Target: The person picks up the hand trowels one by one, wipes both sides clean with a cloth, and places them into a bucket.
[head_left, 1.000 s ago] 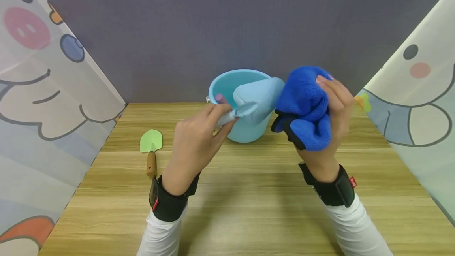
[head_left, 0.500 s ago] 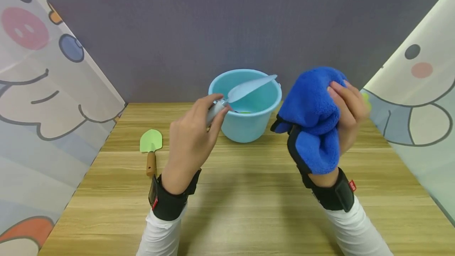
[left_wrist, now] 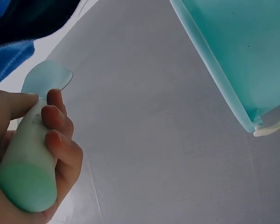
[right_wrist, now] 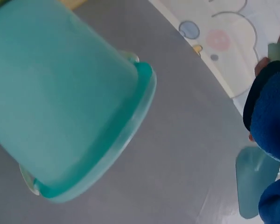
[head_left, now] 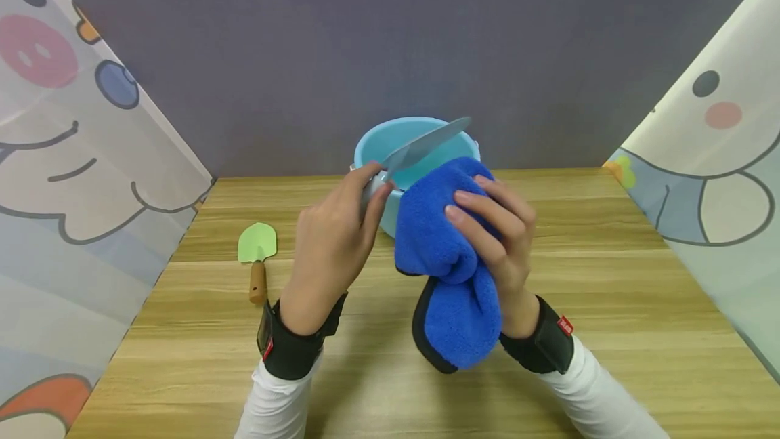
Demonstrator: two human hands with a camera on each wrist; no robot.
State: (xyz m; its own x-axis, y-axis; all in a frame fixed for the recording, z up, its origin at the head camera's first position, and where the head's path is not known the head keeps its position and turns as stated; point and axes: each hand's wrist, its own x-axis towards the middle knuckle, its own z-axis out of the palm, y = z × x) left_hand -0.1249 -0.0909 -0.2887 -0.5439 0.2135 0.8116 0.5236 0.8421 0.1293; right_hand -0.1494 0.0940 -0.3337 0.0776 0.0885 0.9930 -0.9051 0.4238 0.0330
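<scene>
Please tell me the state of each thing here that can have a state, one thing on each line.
Blue trowel: lifted off the table, gripped by its handle in the left hand, blade over the bucket.
Cloth: bunched, held by the right hand just below the blade; whether it touches is unclear.
Bucket: upright, open, standing on the table.
Green trowel: lying flat on the table, untouched.

Fluffy cloth [head_left: 447, 242]; smooth plastic bucket [head_left: 372, 144]; wooden table [head_left: 390, 371].

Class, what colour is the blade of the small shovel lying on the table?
Light green, on the small shovel; the head view shows it best.
</scene>
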